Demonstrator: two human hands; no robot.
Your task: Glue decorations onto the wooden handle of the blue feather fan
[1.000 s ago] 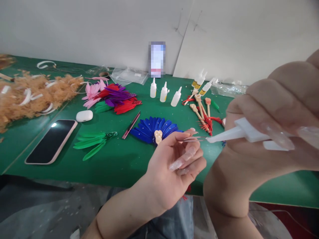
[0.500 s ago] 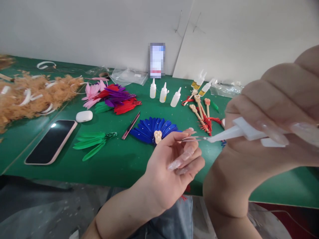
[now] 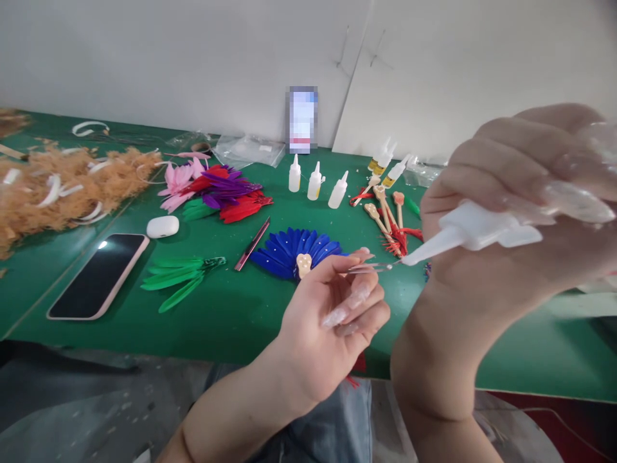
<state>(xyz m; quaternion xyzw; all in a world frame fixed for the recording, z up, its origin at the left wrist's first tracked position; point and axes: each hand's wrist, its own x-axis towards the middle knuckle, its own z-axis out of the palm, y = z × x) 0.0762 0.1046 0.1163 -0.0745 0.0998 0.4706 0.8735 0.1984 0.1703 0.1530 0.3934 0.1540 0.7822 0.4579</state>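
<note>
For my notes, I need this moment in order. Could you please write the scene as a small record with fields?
left hand: holds thin tweezers, a small pale bead at their tips
right hand: holds a white nozzle bottle, tilted, nozzle near the bead; contact unclear
center: blue feather fan, partly behind the left hand
left side: dark-screened phone, white case, green feathers
behind the fan: three small white bottles, upright
surface: green table

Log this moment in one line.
left hand: tweezers, bead at tips | right hand: white bottle, nozzle near bead | behind left hand: blue feathers
</note>
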